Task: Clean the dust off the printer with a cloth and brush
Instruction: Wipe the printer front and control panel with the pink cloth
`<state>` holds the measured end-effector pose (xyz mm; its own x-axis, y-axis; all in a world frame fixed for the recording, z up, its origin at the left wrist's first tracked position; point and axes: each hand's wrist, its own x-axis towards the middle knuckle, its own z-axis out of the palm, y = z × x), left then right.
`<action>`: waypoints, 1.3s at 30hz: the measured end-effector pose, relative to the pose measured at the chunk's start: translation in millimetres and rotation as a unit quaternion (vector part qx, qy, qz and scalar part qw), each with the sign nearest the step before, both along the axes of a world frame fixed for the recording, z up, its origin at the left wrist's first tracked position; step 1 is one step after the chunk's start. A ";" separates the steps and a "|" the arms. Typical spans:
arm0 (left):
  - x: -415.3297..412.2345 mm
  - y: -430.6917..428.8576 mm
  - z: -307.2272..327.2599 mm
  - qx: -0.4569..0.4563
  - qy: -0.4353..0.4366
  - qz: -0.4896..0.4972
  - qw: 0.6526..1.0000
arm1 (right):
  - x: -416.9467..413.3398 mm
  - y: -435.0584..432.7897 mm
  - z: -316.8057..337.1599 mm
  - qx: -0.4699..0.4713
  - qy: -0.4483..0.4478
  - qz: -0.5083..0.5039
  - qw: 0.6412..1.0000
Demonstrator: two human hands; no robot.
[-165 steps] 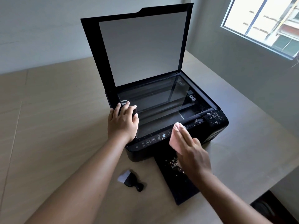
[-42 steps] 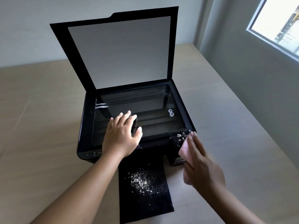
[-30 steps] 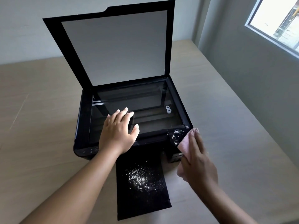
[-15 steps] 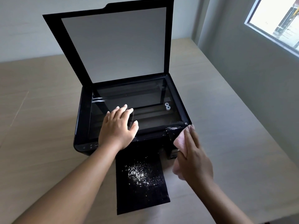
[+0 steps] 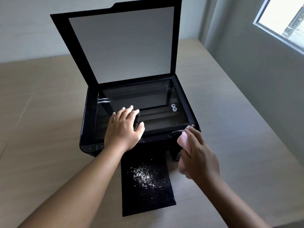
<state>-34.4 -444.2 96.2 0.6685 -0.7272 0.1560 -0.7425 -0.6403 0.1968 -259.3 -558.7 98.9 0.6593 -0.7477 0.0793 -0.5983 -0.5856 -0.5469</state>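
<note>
Black printer (image 5: pixel 88 129) stands open, output tray (image 5: pixel 148 204) out front. Left hand (image 5: pixel 124 129) lies flat, fingers spread, on the scanner glass (image 5: pixel 148 99); right hand (image 5: pixel 200 158) holds a pink cloth (image 5: pixel 183 139) against the front right corner. Corner wipe underway — next, probably the tray's white dust (image 5: pixel 148 175).

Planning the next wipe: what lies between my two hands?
Head view: only the black flatbed printer's front rim, between left hand and right hand holding a pink cloth.

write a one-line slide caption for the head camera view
Right hand holds a pink cloth against the front right corner of the open printer; left hand rests on the scanner glass
</note>
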 end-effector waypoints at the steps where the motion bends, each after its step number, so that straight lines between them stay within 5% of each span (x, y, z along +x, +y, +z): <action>1: -0.1 0.7 -0.6 0.002 0.000 0.000 1.000 | 3.6 3.8 0.3 -0.012 0.003 0.034 0.999; 5: 0.3 1.0 -0.4 0.002 -0.001 0.001 1.000 | 10.4 -2.7 7.9 -0.037 0.037 0.099 0.994; 11: -0.5 0.4 1.0 -0.001 0.000 0.001 1.000 | 3.1 -13.1 13.7 -0.056 0.067 0.033 0.996; 19: -0.9 1.6 1.3 0.000 -0.002 0.002 1.000 | 20.8 10.5 4.8 -0.067 0.044 0.187 0.979; 23: 0.8 1.4 1.2 -0.001 -0.002 0.002 1.000 | 0.7 -14.7 6.4 -0.052 -0.014 0.086 0.995; 39: 0.2 0.8 -0.6 -0.003 -0.002 0.002 1.000 | 18.2 15.4 12.5 -0.133 0.158 0.137 0.969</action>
<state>-34.2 -443.4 95.7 0.6709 -0.7236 0.1624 -0.7406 -0.6422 0.1979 -241.0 -543.3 111.4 0.8529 -0.5220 0.0074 -0.5134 -0.8413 -0.1692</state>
